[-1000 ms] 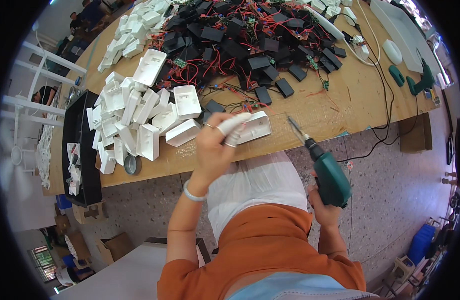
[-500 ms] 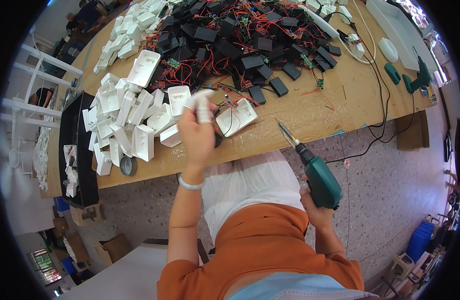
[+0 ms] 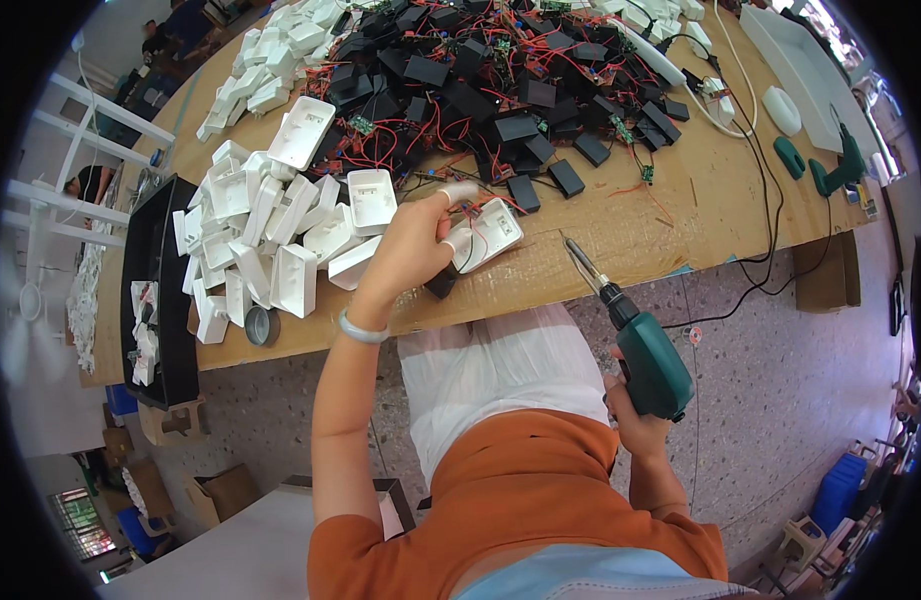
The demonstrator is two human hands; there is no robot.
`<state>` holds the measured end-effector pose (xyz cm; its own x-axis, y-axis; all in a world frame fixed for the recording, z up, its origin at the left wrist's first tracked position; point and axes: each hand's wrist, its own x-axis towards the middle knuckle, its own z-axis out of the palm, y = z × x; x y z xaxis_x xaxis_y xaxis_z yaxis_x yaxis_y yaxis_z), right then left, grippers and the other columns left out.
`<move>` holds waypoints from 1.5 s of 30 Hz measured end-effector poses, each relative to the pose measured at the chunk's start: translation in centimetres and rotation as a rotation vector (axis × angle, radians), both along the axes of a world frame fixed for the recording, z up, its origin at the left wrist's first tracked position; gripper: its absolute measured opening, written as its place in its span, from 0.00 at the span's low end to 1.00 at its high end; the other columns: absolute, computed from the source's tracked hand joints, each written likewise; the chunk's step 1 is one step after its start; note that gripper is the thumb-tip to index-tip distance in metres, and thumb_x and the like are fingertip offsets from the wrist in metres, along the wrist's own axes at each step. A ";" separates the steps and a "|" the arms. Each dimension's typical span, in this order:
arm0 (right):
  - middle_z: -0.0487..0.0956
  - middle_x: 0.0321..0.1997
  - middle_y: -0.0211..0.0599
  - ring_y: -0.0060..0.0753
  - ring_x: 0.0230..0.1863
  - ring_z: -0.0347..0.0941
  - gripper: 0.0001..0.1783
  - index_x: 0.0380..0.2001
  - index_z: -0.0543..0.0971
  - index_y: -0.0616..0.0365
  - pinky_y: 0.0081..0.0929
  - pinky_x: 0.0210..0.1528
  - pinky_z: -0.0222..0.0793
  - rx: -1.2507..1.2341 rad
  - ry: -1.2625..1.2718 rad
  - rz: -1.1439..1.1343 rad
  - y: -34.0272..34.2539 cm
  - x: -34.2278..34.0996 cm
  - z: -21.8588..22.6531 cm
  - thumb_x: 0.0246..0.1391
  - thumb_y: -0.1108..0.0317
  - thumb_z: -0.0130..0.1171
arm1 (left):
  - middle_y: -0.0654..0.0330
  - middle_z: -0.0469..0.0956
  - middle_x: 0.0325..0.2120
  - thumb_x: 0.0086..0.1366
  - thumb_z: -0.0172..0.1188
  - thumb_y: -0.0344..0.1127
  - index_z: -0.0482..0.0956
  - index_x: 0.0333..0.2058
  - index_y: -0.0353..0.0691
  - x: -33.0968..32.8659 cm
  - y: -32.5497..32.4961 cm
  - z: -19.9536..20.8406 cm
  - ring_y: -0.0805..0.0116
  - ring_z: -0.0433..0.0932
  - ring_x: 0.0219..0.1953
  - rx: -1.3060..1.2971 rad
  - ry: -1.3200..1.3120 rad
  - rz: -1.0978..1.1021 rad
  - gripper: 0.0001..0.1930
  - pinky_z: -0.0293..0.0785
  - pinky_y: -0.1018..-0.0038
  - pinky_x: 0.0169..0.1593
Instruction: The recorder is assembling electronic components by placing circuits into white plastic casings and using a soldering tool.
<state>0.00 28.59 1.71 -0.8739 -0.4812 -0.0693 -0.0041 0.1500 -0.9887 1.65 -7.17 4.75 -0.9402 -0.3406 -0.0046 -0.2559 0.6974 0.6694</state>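
Observation:
My right hand (image 3: pixel 638 422) grips a green soldering gun (image 3: pixel 652 368). Its long metal tip points up and left, over the table's front edge. My left hand (image 3: pixel 415 248) wears white coverings on the thumb and a fingertip. Those two stand apart, over the left side of a white plastic housing (image 3: pixel 495 232) lying hollow side up. Thin red and dark wires run in this housing, near the fingers. I see nothing held in the left hand. A black box (image 3: pixel 440 281) sits by the housing, partly beneath the left hand.
White housings (image 3: pixel 250 215) lie heaped to the left, beside a black tray (image 3: pixel 160 290) and a round grey tin (image 3: pixel 262 326). Black boxes with red wires (image 3: pixel 480 90) pile up behind. A second green tool (image 3: pixel 840 170) and cables (image 3: pixel 765 190) are at the right.
My left hand has moved right and lower, from beside the white housing to over its left side. My right hand still holds the soldering gun in nearly the same place.

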 end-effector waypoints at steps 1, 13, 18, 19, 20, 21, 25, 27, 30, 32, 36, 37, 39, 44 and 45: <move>0.70 0.22 0.20 0.09 0.19 0.63 0.21 0.53 0.77 0.60 0.14 0.22 0.57 -0.023 0.002 -0.005 0.0 0.0 0.1 0.56 0.82 0.58 | 0.56 0.70 0.18 0.52 0.63 0.23 0.79 0.51 0.36 -0.1 -0.2 0.0 0.61 0.72 0.22 -0.001 0.003 0.003 0.24 0.69 0.67 0.31; 0.73 0.25 0.23 0.10 0.20 0.63 0.20 0.52 0.76 0.64 0.14 0.23 0.58 -0.042 0.004 -0.096 -0.3 -0.7 0.2 0.55 0.84 0.57 | 0.71 0.61 0.15 0.59 0.69 0.28 0.80 0.36 0.35 3.7 -4.0 9.0 0.81 0.59 0.20 -0.054 0.241 0.235 0.08 0.56 0.78 0.25; 0.73 0.25 0.23 0.10 0.20 0.63 0.20 0.52 0.76 0.64 0.14 0.23 0.58 -0.061 -0.003 -0.081 -0.8 -0.6 0.7 0.55 0.85 0.57 | 0.62 0.71 0.19 0.56 0.73 0.33 0.75 0.54 0.35 -0.9 -3.2 4.6 0.67 0.72 0.21 -0.200 0.298 0.320 0.27 0.70 0.68 0.28; 0.73 0.25 0.23 0.11 0.20 0.63 0.20 0.52 0.76 0.64 0.14 0.23 0.58 -0.066 0.007 -0.092 -0.9 -0.6 0.7 0.55 0.84 0.57 | 0.60 0.71 0.19 0.56 0.73 0.35 0.71 0.57 0.35 -1.6 -2.0 3.4 0.64 0.73 0.21 -0.215 0.341 0.322 0.31 0.71 0.68 0.28; 0.73 0.25 0.23 0.11 0.20 0.63 0.20 0.52 0.76 0.64 0.14 0.23 0.58 -0.065 0.007 -0.095 -0.9 -0.6 0.7 0.55 0.84 0.57 | 0.59 0.71 0.19 0.56 0.73 0.36 0.70 0.56 0.35 -1.7 -0.9 2.8 0.63 0.73 0.22 -0.182 0.328 0.288 0.31 0.70 0.67 0.28; 0.73 0.25 0.23 0.11 0.20 0.63 0.20 0.52 0.76 0.64 0.14 0.23 0.58 -0.062 -0.003 -0.091 -0.8 -0.6 0.8 0.55 0.84 0.57 | 0.59 0.71 0.20 0.57 0.73 0.36 0.70 0.54 0.35 -1.8 0.1 2.2 0.63 0.73 0.22 -0.125 0.266 0.244 0.29 0.69 0.66 0.28; 0.71 0.24 0.22 0.10 0.20 0.63 0.20 0.52 0.76 0.63 0.14 0.23 0.58 -0.054 0.003 -0.083 -0.7 -0.4 0.4 0.55 0.84 0.58 | 0.52 0.76 0.24 0.58 0.66 0.29 0.70 0.52 0.35 -1.3 2.4 -0.7 0.50 0.79 0.29 -0.005 0.147 0.091 0.24 0.72 0.58 0.34; 0.71 0.24 0.22 0.10 0.20 0.63 0.21 0.53 0.76 0.63 0.14 0.23 0.58 -0.031 0.004 -0.063 -0.7 -0.5 0.1 0.55 0.84 0.58 | 0.51 0.77 0.25 0.59 0.66 0.29 0.70 0.53 0.35 -1.1 2.9 -2.2 0.50 0.79 0.30 -0.080 0.106 0.056 0.24 0.73 0.57 0.35; 0.70 0.23 0.20 0.10 0.20 0.64 0.21 0.53 0.77 0.62 0.13 0.23 0.58 -0.006 -0.008 -0.037 -1.0 -0.6 0.5 0.55 0.83 0.58 | 0.53 0.76 0.26 0.58 0.67 0.28 0.68 0.57 0.37 -0.6 5.0 -2.9 0.50 0.78 0.29 -0.047 0.175 0.085 0.28 0.73 0.58 0.35; 0.70 0.23 0.20 0.10 0.20 0.64 0.21 0.53 0.77 0.61 0.13 0.23 0.58 -0.004 -0.022 -0.034 -1.1 -0.7 0.7 0.55 0.83 0.58 | 0.58 0.72 0.25 0.57 0.70 0.28 0.66 0.59 0.38 -0.4 5.7 -2.8 0.58 0.75 0.26 -0.028 0.302 0.144 0.32 0.73 0.64 0.33; 0.70 0.23 0.19 0.10 0.20 0.64 0.21 0.53 0.77 0.61 0.14 0.23 0.59 -0.021 -0.012 -0.032 -1.2 -0.7 0.8 0.55 0.83 0.58 | 0.62 0.70 0.26 0.55 0.73 0.29 0.67 0.57 0.38 0.4 5.6 -1.8 0.68 0.72 0.26 0.140 0.267 0.175 0.33 0.72 0.71 0.33; 0.70 0.23 0.19 0.10 0.20 0.64 0.20 0.53 0.78 0.61 0.14 0.24 0.59 -0.017 -0.006 -0.029 -1.2 -0.6 0.9 0.55 0.83 0.58 | 0.64 0.69 0.28 0.52 0.75 0.27 0.69 0.56 0.37 0.6 5.4 -1.9 0.75 0.69 0.27 0.244 0.268 0.171 0.34 0.70 0.77 0.32; 0.69 0.23 0.19 0.10 0.20 0.64 0.20 0.53 0.78 0.61 0.14 0.23 0.59 -0.014 0.008 -0.033 -1.0 -0.6 0.6 0.55 0.83 0.58 | 0.67 0.67 0.30 0.49 0.76 0.25 0.70 0.55 0.36 1.0 4.9 -2.2 0.82 0.66 0.28 0.348 0.267 0.164 0.35 0.68 0.83 0.32; 0.69 0.23 0.19 0.10 0.20 0.63 0.20 0.53 0.78 0.61 0.14 0.23 0.59 -0.001 -0.013 -0.037 -0.8 -0.4 0.6 0.55 0.83 0.58 | 0.61 0.76 0.37 0.52 0.75 0.26 0.79 0.44 0.35 1.6 4.5 -1.9 0.72 0.76 0.32 0.173 0.417 -0.036 0.21 0.75 0.77 0.38; 0.69 0.24 0.19 0.10 0.20 0.63 0.21 0.53 0.78 0.61 0.14 0.23 0.59 0.011 -0.029 -0.024 -0.7 -0.4 0.7 0.56 0.83 0.58 | 0.61 0.76 0.37 0.52 0.75 0.26 0.79 0.44 0.35 1.9 4.7 -2.0 0.72 0.76 0.32 0.173 0.415 -0.038 0.21 0.75 0.77 0.38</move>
<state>-0.37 27.86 2.37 -0.8826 -0.4594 -0.0996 0.0280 0.1601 -0.9867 3.51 -2.50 2.73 -0.8863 -0.3328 0.3222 0.0831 0.5700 0.8174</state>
